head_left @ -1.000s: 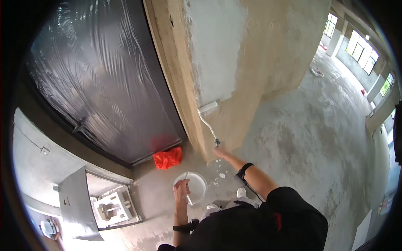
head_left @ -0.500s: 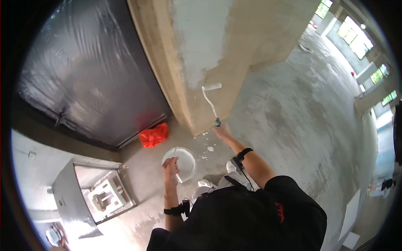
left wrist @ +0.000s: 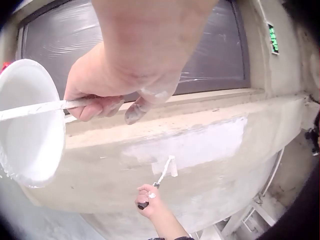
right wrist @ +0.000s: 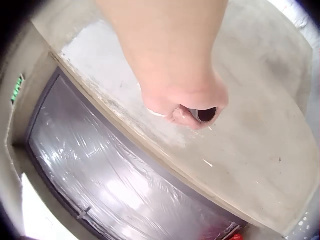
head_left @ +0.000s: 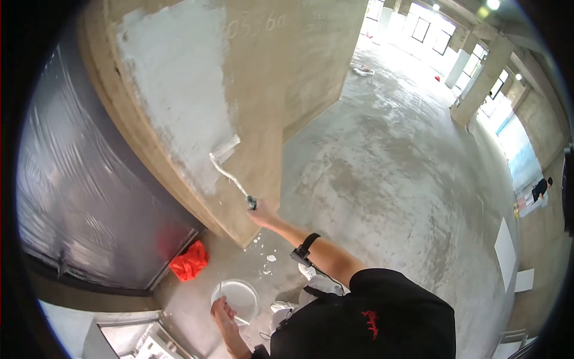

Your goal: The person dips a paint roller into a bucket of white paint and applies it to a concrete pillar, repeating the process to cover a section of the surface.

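In the head view my right hand [head_left: 263, 213] grips the dark handle of a paint roller [head_left: 229, 177]. Its white sleeve lies at the lower right edge of a white painted patch [head_left: 179, 72] on the wall. The right wrist view has my right hand [right wrist: 187, 102] wrapped round the handle, whose hollow end shows; the hand and forearm hide the roller head. My left hand [head_left: 223, 312] curls its fingers round a white-coated handle [left wrist: 32, 110] crossing the mouth of a white bucket [left wrist: 35, 145]. Paint marks my left thumb area.
A plastic-covered dark door [head_left: 89, 197] adjoins the painted wall, with a red plastic bag [head_left: 190, 261] at its foot. White drips [head_left: 271, 258] spot the floor near the wall's corner. Far right, another person [head_left: 541, 190] is by white boards [head_left: 505, 254]. My shoes are near the bucket.
The head view has swung right. The roller went lower on the wall, then came back up to the patch's right edge. White coating reaches further down. The left hand keeps its grip.
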{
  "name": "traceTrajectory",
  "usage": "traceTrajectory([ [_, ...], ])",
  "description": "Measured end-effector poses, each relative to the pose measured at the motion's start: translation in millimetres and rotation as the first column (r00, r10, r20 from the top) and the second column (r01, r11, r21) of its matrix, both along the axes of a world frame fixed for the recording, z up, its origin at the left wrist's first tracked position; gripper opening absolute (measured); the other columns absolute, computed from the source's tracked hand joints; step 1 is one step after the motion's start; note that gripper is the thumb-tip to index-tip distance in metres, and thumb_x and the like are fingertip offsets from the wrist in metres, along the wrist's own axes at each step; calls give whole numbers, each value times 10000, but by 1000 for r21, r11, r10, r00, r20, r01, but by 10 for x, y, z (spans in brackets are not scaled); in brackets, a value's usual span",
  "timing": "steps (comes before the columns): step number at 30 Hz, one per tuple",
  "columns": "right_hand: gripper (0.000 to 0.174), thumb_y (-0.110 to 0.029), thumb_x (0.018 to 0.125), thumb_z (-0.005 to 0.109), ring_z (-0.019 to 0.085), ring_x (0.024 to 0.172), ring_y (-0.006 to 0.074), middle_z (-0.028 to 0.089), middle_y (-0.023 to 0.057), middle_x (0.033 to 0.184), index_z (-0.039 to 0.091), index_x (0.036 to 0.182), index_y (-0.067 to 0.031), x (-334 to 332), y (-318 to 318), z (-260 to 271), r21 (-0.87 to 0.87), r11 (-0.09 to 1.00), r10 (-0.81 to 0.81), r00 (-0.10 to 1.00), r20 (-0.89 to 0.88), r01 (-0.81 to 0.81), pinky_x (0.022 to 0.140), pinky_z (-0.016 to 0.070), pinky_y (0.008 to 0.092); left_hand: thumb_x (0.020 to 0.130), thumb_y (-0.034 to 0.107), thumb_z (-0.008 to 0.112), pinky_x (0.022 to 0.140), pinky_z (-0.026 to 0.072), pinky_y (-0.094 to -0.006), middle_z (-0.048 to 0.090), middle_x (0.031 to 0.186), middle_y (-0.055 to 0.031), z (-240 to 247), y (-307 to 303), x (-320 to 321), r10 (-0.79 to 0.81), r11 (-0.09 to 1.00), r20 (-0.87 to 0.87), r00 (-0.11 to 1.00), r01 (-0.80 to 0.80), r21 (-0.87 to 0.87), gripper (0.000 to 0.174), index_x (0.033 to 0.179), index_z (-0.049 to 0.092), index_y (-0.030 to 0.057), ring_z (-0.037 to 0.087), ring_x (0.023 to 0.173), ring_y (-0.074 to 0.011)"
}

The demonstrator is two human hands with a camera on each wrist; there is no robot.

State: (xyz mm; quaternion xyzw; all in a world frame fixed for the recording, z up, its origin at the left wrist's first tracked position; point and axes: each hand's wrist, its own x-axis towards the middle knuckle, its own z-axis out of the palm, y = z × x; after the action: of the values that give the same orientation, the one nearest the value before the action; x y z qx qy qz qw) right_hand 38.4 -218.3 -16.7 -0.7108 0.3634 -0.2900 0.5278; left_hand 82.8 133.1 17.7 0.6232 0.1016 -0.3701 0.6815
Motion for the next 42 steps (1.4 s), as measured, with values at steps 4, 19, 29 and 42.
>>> traceTrajectory([
  [4,196,-150,744,542,380,521,122,384,31,533,427,641,-30,100,-117,-145,-24,998,56,993,-107,-59,446,323,381,784,184,624,395,259,-235,274,506,56,44,-55,-62,66,998,-8,998,-66,19,255,631,425,142,251,398,-67],
  [19,189,-151,778,551,606,513,301,579,172,581,534,723,29,-350,-98,-852,92,982,189,923,-334,-168,464,458,414,822,121,617,407,221,-218,300,541,59,578,-301,-375,270,959,65,961,-275,77,249,645,443,129,245,430,-48],
  [29,238,-191,763,557,620,670,411,588,253,656,574,740,45,296,-280,288,-67,976,182,950,-254,-206,562,461,445,825,124,622,418,243,-216,306,565,60,739,-364,-406,256,965,67,964,-259,48,217,673,470,101,259,447,-44],
  [42,210,-123,738,555,633,671,416,579,286,637,537,695,83,8,-54,-990,44,976,215,930,-299,-211,574,470,441,823,110,621,422,250,-216,315,568,59,718,-333,-404,251,967,39,967,-252,29,144,737,514,65,264,448,-42],
])
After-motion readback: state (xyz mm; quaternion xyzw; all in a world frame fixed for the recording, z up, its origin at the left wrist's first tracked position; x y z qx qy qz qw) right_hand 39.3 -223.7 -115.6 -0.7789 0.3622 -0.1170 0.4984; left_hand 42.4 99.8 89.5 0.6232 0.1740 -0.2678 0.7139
